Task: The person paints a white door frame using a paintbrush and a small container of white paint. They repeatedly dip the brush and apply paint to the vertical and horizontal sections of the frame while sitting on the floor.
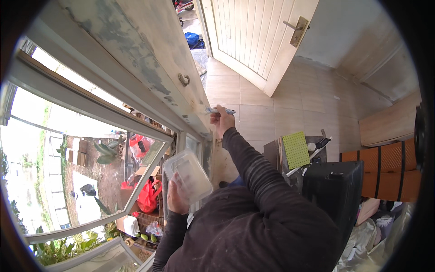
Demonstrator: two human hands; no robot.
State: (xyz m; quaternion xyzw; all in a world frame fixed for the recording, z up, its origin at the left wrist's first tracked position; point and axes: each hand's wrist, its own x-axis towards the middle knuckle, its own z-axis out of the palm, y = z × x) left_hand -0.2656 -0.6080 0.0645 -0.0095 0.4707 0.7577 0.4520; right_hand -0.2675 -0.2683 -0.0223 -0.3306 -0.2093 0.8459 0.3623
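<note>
We have a slim brush-like tool (211,110) at the edge of the pale, grey-patched frame (170,68), our right hand (222,121) pinching it with fingers drawn together. Our left hand (177,198), loosely cupped, holds a translucent tub (190,176) near the window (99,181). Beyond, a white door (253,41) stands ajar over tiled floor (253,97).
</note>
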